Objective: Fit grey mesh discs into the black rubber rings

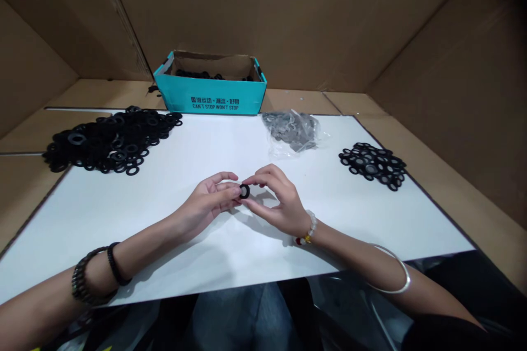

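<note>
A small black rubber ring (pixel 244 191) is pinched between the fingertips of both hands above the middle of a white board (pixel 173 219). My left hand (pixel 208 202) comes in from the lower left, fingers curled, and meets the ring at its tips. My right hand (pixel 275 197) comes in from the lower right, thumb and forefinger closed on the ring's other side. The ring's hole shows a pale insert, too small to make out.
A large heap of black rings (pixel 107 140) lies at the board's far left. A smaller pile of rings (pixel 374 164) sits at the right. A clear plastic bag of grey pieces (pixel 293 130) and a teal cardboard box (pixel 211 92) stand behind. Brown cardboard walls (pixel 453 77) enclose everything.
</note>
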### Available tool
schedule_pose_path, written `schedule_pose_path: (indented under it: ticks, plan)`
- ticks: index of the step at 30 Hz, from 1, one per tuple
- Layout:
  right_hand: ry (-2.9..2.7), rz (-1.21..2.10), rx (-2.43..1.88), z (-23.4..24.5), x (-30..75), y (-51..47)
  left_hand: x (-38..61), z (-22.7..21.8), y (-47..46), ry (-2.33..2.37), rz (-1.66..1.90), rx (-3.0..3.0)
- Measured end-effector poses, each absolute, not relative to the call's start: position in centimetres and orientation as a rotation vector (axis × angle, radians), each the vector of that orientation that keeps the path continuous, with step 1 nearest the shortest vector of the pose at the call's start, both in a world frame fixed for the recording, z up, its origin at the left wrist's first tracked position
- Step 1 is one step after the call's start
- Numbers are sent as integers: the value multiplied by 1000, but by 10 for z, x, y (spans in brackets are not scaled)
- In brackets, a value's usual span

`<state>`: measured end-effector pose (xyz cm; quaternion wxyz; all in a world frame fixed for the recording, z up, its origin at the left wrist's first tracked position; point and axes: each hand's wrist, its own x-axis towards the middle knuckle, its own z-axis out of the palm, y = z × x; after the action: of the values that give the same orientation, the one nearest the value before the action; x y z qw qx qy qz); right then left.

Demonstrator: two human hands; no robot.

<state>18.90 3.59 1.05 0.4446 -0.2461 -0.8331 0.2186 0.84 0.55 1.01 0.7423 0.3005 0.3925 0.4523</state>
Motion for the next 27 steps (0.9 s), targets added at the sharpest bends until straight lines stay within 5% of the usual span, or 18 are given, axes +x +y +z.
schedule_pose_path:
  ticks: [27]
  plan:
    - [-2249, 382, -640, 3, 185, 38, 16, 8, 4, 941, 923, 796]
